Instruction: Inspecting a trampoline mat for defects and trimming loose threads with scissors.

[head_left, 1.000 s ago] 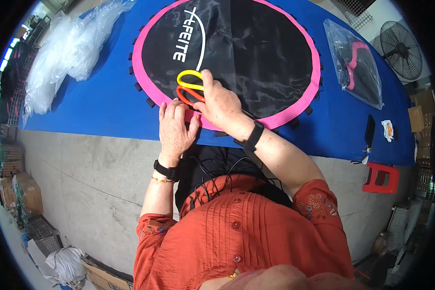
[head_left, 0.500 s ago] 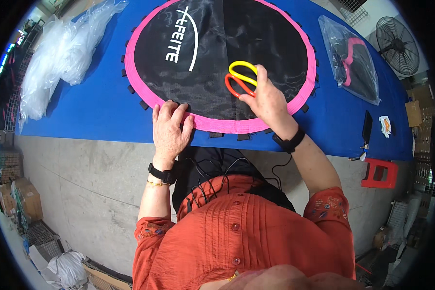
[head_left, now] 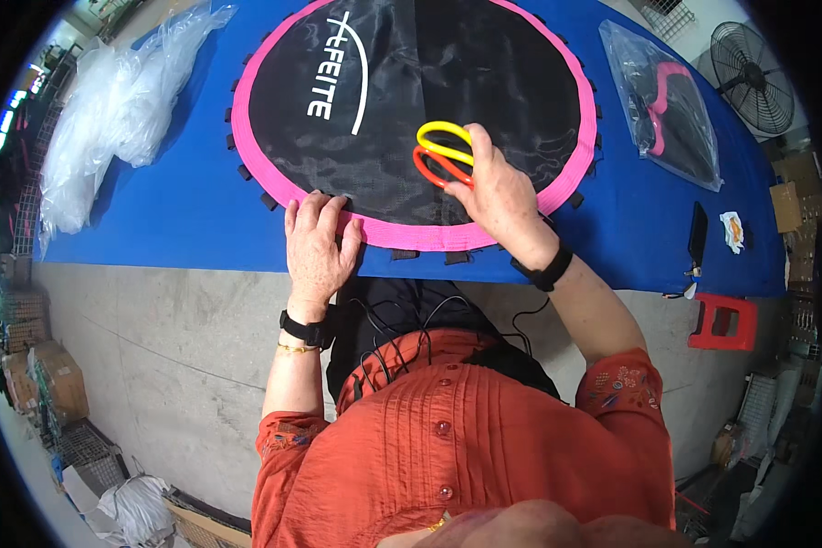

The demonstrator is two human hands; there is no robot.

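Right hand (head_left: 502, 196): over the near right part of the round mat, its fingers closed on the looped tool, the thumb on the near side and the index finger on the far side
Looped tool (head_left: 440, 153): clamped in the right fingers, its yellow loop and its red loop standing out to the left of them, the yellow one farther from the body; the rest is hidden by the hand, and if it touches the cloth I cannot tell
Left hand (head_left: 315, 247): palm down at the near left edge, its fingers a little apart and the thumb spread away from them, resting on the pink border
Round mat (head_left: 393, 100): black, lying flat under the right fingers and reaching far beyond them
Pink border (head_left: 420, 237): under the left fingers, and it goes also close beneath the right hand
Black tabs (head_left: 405, 255): along the outer edge, some just to the right of the left fingers
Clear plastic film (head_left: 123, 110): crumpled, well apart, to the left of the left fingers and farther from the body
Clear bag (head_left: 612, 73): with a pink and black piece inside, well to the right of the right fingers
Blue desk (head_left: 155, 224): it carries all these things, beneath the fingers of both hands
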